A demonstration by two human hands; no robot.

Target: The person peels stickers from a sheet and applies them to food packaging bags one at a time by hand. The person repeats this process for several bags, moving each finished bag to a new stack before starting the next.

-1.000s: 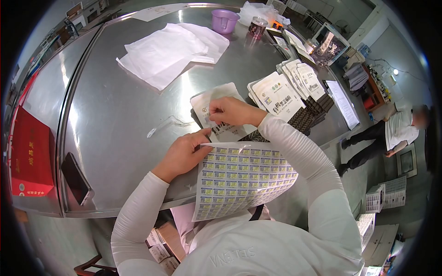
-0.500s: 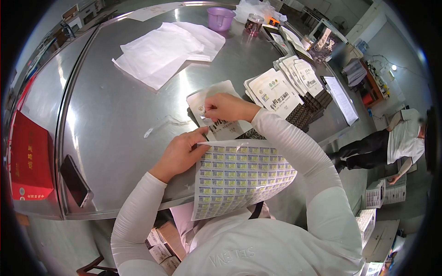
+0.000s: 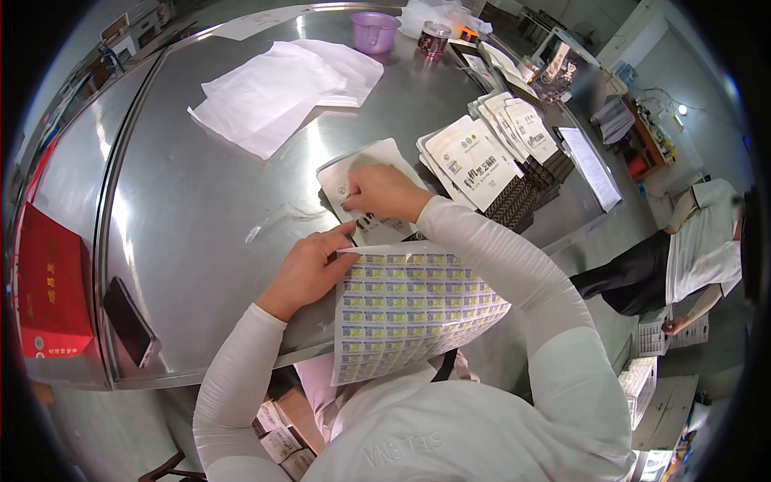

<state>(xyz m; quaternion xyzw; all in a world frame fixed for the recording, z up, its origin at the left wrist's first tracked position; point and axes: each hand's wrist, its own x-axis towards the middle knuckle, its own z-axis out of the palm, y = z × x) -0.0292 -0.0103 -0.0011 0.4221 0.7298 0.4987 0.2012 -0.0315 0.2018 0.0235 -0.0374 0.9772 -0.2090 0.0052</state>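
A white printed pouch (image 3: 393, 159) lies flat on the steel table. My right hand (image 3: 383, 193) rests on its upper part, fingertips bent down against the print; anything under them is too small to make out. My left hand (image 3: 305, 271) pinches the top left corner of a sheet of small yellow and blue stickers (image 3: 401, 301), near the pouch's lower edge. The sheet hangs over the table's front edge toward my lap. To the right of the pouch lie overlapping printed pouches (image 3: 474, 161).
White sheets (image 3: 273, 88) lie at the back left, near a purple basin (image 3: 375, 34) and a jar (image 3: 434, 38). A phone (image 3: 130, 321) and a red bag (image 3: 53, 281) are at the left. Papers (image 3: 590, 167) lie at the right edge. Another person (image 3: 699, 241) stands at the far right.
The view has shifted slightly, and the table items appear a little further left. My right hand stays over the pouch; a pale bit seen at its fingertips earlier no longer shows.
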